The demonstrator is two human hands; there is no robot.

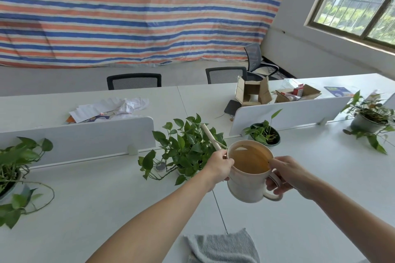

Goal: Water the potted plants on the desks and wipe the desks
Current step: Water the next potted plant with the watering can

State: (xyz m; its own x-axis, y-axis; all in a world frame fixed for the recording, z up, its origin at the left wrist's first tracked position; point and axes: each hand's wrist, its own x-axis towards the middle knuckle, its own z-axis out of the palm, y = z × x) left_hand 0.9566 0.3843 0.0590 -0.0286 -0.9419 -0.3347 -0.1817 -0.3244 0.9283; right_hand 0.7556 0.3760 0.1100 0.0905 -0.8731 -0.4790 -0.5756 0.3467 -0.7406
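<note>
Now, cream watering can (248,185), brownish water, long spout.

We look from head height, forward and down, close over the white desk (106,188); its far side seems lens-warped.

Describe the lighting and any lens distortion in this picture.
Head view: soft daylight comes from the window at upper right, and shadows on the desk are faint; the wide lens bows the desk's far edge and tilts the window; the watering can looks sharp, without glare.
</note>
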